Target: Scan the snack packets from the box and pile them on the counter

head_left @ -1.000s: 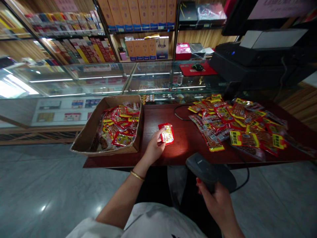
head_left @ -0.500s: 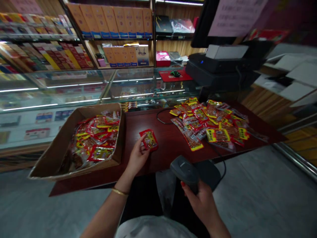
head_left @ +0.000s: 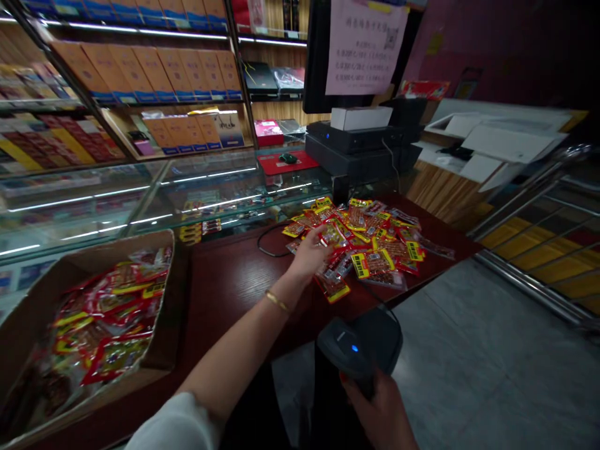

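One barcode scanner [head_left: 337,347], one snack-packet pile [head_left: 372,262].
Right hand [head_left: 380,407] grips scanner; left hand [head_left: 310,253] over pile's left side, can't tell if it's holding anything.

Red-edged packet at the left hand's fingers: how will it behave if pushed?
The packet is probably light, being small beside the left hand. Its shiny wrapper may slide easily over neighbouring packets. Looking flat, it seems unlikely to roll.

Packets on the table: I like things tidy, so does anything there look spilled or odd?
No spill stands out. The packets lie overlapping at mixed angles on the table, which looks untidy, nothing more.
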`<state>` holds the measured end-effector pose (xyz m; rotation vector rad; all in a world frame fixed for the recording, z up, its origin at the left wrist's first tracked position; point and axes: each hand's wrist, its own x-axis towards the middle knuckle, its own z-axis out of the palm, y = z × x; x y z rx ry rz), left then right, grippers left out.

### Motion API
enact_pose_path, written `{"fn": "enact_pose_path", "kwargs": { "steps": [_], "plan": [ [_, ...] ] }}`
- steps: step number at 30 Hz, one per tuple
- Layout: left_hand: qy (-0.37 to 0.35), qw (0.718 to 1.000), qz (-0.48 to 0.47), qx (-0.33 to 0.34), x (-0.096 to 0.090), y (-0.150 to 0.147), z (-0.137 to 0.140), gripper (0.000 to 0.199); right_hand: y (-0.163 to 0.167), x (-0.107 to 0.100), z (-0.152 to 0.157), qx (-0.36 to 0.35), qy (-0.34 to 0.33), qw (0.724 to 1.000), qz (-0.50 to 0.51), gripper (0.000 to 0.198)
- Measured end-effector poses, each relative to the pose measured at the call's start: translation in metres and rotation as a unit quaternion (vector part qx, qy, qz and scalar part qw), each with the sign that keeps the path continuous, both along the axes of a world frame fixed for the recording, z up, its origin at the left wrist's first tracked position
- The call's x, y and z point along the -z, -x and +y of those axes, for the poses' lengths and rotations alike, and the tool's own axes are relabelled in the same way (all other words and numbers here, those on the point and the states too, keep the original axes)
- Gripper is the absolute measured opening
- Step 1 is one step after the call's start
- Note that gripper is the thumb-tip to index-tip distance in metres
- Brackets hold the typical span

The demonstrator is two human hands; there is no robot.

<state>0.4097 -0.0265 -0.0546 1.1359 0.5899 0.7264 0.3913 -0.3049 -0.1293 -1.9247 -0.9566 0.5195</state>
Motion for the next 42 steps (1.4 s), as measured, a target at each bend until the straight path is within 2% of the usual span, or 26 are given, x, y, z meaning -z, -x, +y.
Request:
{"fn": "enact_pose_path", "kwargs": {
  "steps": [2,4,7,10,12,14,16,17,19,20,22,23,24,26,29,35,37,39,41,42],
  "plan": [
    [0.001,0.999,-0.002,0.034,-0.015,-0.037,0.013,0.091,-0.001,0.002,0.001,0.011,0.009,1.0,-0.004,0.035],
    [0.015,0.998,0.025,0.059,-0.025,-0.057,0.022,0.096,-0.001,0.002,0.002,0.016,0.018,1.0,-0.01,0.036],
    [0.002,0.995,0.085,0.046,-0.025,-0.048,0.022,0.086,-0.001,0.0,0.003,0.01,0.033,0.999,-0.023,0.038],
    [-0.068,0.992,0.101,0.008,-0.019,0.01,0.008,0.067,-0.003,0.001,-0.001,-0.011,0.037,0.999,-0.031,0.043],
    [-0.125,0.987,0.1,-0.018,-0.02,0.071,-0.006,0.055,-0.005,0.004,-0.004,-0.025,0.043,0.998,-0.028,0.047],
    [-0.193,0.971,0.119,-0.073,-0.027,0.141,-0.019,0.046,-0.008,0.01,-0.005,-0.038,0.061,0.997,-0.025,0.05],
    [-0.266,0.93,0.186,-0.173,-0.039,0.213,-0.027,0.039,-0.01,0.015,-0.002,-0.054,0.07,0.996,-0.031,0.053],
    [-0.297,0.895,0.239,-0.231,-0.045,0.248,-0.028,0.036,-0.009,0.015,0.001,-0.068,0.07,0.995,-0.029,0.055],
    [-0.339,0.805,0.375,-0.31,-0.054,0.313,-0.027,0.035,-0.005,0.013,0.007,-0.095,0.064,0.993,-0.027,0.059],
    [-0.352,0.757,0.448,-0.318,-0.056,0.341,-0.024,0.036,-0.001,0.011,0.01,-0.103,0.06,0.993,-0.026,0.059],
    [-0.354,0.682,0.578,-0.274,-0.055,0.384,-0.017,0.036,0.007,0.004,0.016,-0.115,0.051,0.992,-0.029,0.06],
    [-0.341,0.657,0.629,-0.237,-0.053,0.398,-0.014,0.036,0.011,0.001,0.018,-0.118,0.045,0.991,-0.031,0.059],
    [-0.321,0.64,0.668,-0.202,-0.05,0.408,-0.011,0.038,0.014,-0.002,0.019,-0.122,0.04,0.991,-0.031,0.059],
    [-0.278,0.624,0.713,-0.159,-0.044,0.417,-0.007,0.049,0.019,-0.004,0.02,-0.132,0.034,0.99,-0.029,0.058],
    [-0.272,0.626,0.713,-0.157,-0.037,0.414,-0.005,0.067,0.022,-0.003,0.019,-0.146,0.033,0.988,-0.037,0.058],
    [-0.299,0.649,0.668,-0.209,-0.031,0.404,-0.001,0.079,0.02,0.0,0.014,-0.133,0.035,0.988,-0.067,0.059],
    [-0.287,0.684,0.635,-0.218,-0.033,0.402,-0.003,0.076,0.019,-0.001,0.013,-0.127,0.033,0.989,-0.067,0.06],
    [-0.266,0.74,0.572,-0.234,-0.04,0.398,-0.009,0.064,0.019,-0.003,0.013,-0.12,0.034,0.99,-0.062,0.062],
    [-0.264,0.78,0.473,-0.312,-0.052,0.39,-0.017,0.047,0.021,-0.007,0.013,-0.099,0.033,0.993,-0.058,0.063],
    [-0.277,0.787,0.402,-0.376,-0.059,0.384,-0.021,0.038,0.022,-0.01,0.013,-0.09,0.03,0.994,-0.053,0.063]
  ]
}}
